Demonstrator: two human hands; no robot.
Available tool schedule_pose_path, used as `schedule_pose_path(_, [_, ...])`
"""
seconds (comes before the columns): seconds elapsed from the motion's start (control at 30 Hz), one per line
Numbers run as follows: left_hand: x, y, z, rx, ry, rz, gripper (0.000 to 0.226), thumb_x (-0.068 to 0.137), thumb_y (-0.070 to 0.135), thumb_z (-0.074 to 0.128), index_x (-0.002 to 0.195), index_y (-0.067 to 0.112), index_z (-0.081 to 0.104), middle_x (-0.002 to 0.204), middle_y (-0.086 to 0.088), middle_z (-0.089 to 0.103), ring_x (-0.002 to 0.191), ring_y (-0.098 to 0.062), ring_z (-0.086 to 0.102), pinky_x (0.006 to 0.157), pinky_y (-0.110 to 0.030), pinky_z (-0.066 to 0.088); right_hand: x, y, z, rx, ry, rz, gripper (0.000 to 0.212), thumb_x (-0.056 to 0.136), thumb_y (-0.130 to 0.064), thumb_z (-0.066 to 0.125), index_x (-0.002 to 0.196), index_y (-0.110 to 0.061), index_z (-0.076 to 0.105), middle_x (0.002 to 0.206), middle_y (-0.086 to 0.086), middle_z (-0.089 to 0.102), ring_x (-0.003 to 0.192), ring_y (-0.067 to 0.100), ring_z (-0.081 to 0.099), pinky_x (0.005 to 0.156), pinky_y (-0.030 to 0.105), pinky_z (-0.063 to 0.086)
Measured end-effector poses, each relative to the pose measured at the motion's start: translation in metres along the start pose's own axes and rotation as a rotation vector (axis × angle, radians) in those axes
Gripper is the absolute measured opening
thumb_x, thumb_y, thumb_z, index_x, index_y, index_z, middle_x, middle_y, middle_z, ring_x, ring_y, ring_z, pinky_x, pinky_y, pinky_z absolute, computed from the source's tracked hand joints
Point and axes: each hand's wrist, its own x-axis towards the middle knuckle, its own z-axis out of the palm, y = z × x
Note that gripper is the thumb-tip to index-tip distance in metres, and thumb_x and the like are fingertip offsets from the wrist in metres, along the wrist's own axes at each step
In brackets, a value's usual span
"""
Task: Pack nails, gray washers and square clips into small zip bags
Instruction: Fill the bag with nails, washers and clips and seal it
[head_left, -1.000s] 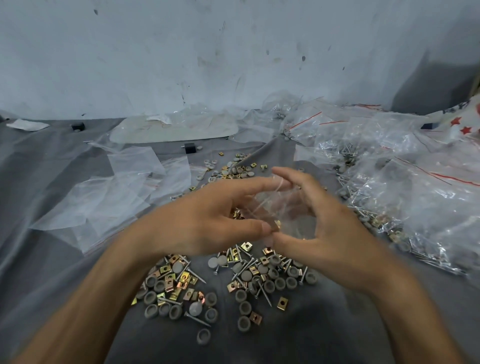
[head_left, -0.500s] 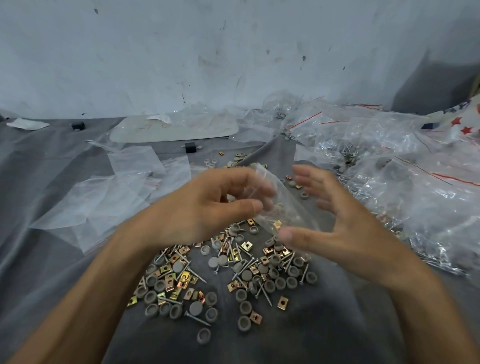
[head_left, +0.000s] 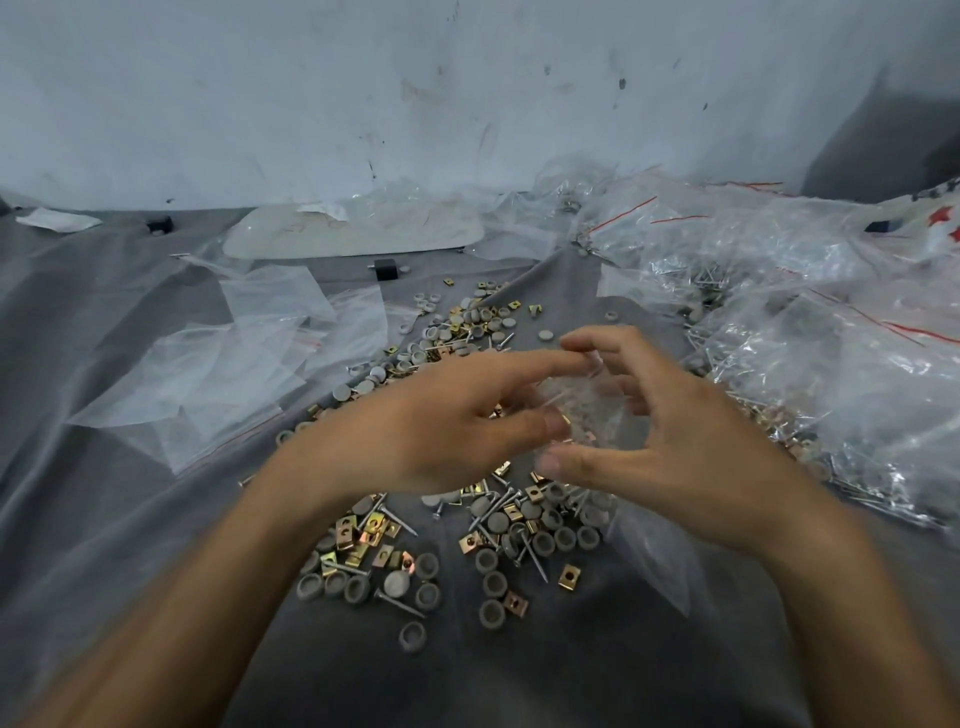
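Together, the left hand (head_left: 431, 434) and right hand (head_left: 691, 452) pinch 1 small zip bag (head_left: 589, 410) between thumbs and fingers; nails (head_left: 533, 555), gray washers (head_left: 491, 613) and square clips (head_left: 569, 574) lie scattered just beneath them.

Small clear plastic zip bag (head_left: 582, 415): thin glossy film, crinkled. Round gray washers (head_left: 491, 613): matt, plastic-looking. Square brass-coloured metal clips (head_left: 569, 578): shiny, plated. Slim silver metal nails (head_left: 535, 558): smooth, bright. Gray cloth surface (head_left: 519, 686): matt, wrinkled.
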Motion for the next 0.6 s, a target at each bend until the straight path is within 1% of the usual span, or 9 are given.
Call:
schedule_pose_path(0.07, [0.0, -0.0014, -0.0001, -0.018, -0.001, -0.006, 0.048, 0.103, 0.018, 0.055, 0.146, 0.036, 0.045, 0.111, 0.007, 0.075, 0.101, -0.016, 0.071, 0.093, -0.046, 0.053, 0.0008, -0.001, 0.0027, -0.02, 0.03, -0.004, 0.071, 0.069, -0.067, 0.078, 0.131, -0.058, 0.043, 0.125, -0.032, 0.058, 0.116, -0.017, 0.052, 0.09, 0.016, 0.046])
schedule_pose_path(0.13, [-0.0004, -0.0021, -0.0004, -0.064, 0.01, -0.006, 0.043, 0.103, 0.014, 0.054, 0.14, 0.036, 0.05, 0.109, -0.001, 0.075, 0.098, -0.037, 0.068, 0.086, -0.055, 0.053, 0.0014, -0.0016, 0.004, -0.026, 0.075, -0.007, 0.064, 0.075, -0.059, 0.077, 0.13, -0.056, 0.045, 0.119, -0.031, 0.059, 0.111, -0.015, 0.056, 0.085, 0.012, 0.047])
schedule_pose_path(0.2, [-0.0002, -0.0033, -0.0015, -0.104, 0.029, -0.017, 0.035, 0.103, 0.01, 0.054, 0.134, 0.026, 0.057, 0.105, -0.008, 0.074, 0.093, -0.043, 0.064, 0.079, -0.057, 0.052, 0.0024, -0.0026, 0.0045, -0.011, 0.124, -0.01, 0.062, 0.075, -0.058, 0.077, 0.129, -0.056, 0.046, 0.113, -0.029, 0.061, 0.106, -0.01, 0.061, 0.084, 0.012, 0.049])
schedule_pose_path(0.27, [0.0011, -0.0043, -0.0019, -0.123, 0.048, -0.023, 0.029, 0.103, 0.007, 0.053, 0.13, 0.015, 0.06, 0.104, -0.011, 0.074, 0.095, -0.039, 0.066, 0.083, -0.056, 0.052, 0.0033, -0.0033, 0.0055, 0.03, 0.146, -0.017, 0.066, 0.072, -0.06, 0.075, 0.131, -0.056, 0.047, 0.112, -0.029, 0.061, 0.108, -0.008, 0.062, 0.086, 0.012, 0.049])
schedule_pose_path(0.33, [0.0017, -0.0052, -0.0021, -0.147, 0.067, -0.02, 0.028, 0.102, 0.004, 0.053, 0.129, 0.009, 0.06, 0.105, -0.011, 0.074, 0.098, -0.028, 0.07, 0.089, -0.054, 0.053, 0.0038, -0.0043, 0.0078, 0.075, 0.118, -0.016, 0.072, 0.068, -0.063, 0.074, 0.134, -0.055, 0.046, 0.118, -0.032, 0.059, 0.115, -0.013, 0.057, 0.089, 0.006, 0.046])
schedule_pose_path(0.4, [0.0015, -0.0065, -0.0036, -0.176, 0.073, -0.008, 0.032, 0.102, 0.003, 0.052, 0.133, 0.009, 0.058, 0.107, -0.009, 0.075, 0.101, -0.022, 0.072, 0.093, -0.054, 0.053, 0.0042, -0.005, 0.0099, 0.096, 0.084, -0.007, 0.075, 0.067, -0.065, 0.073, 0.136, -0.058, 0.043, 0.122, -0.036, 0.056, 0.12, -0.019, 0.051, 0.089, 0.0, 0.041])
schedule_pose_path(0.47, [0.001, -0.0078, -0.0054, -0.191, 0.066, 0.02, 0.036, 0.103, 0.004, 0.051, 0.137, 0.013, 0.056, 0.107, -0.008, 0.075, 0.101, -0.022, 0.072, 0.094, -0.054, 0.053, 0.0048, -0.005, 0.0098, 0.08, 0.09, -0.009, 0.074, 0.069, -0.064, 0.073, 0.136, -0.06, 0.042, 0.122, -0.038, 0.055, 0.12, -0.023, 0.047, 0.088, -0.004, 0.037])
schedule_pose_path(0.53, [0.0004, -0.0089, -0.0064, -0.206, 0.051, 0.056, 0.037, 0.104, 0.006, 0.05, 0.138, 0.018, 0.055, 0.107, -0.012, 0.074, 0.099, -0.036, 0.07, 0.09, -0.061, 0.052, 0.0056, -0.0051, 0.0095, 0.093, 0.107, -0.011, 0.074, 0.071, -0.063, 0.073, 0.138, -0.058, 0.042, 0.125, -0.032, 0.059, 0.122, -0.021, 0.049, 0.093, 0.0, 0.039])
schedule_pose_path(0.6, [0.0003, -0.0102, -0.0068, -0.213, 0.035, 0.074, 0.038, 0.104, 0.005, 0.051, 0.139, 0.019, 0.055, 0.103, -0.016, 0.072, 0.096, -0.051, 0.064, 0.085, -0.067, 0.05, 0.0055, -0.0043, 0.0104, 0.137, 0.114, -0.011, 0.071, 0.072, -0.062, 0.073, 0.137, -0.056, 0.046, 0.126, -0.022, 0.065, 0.122, -0.013, 0.055, 0.1, 0.015, 0.046])
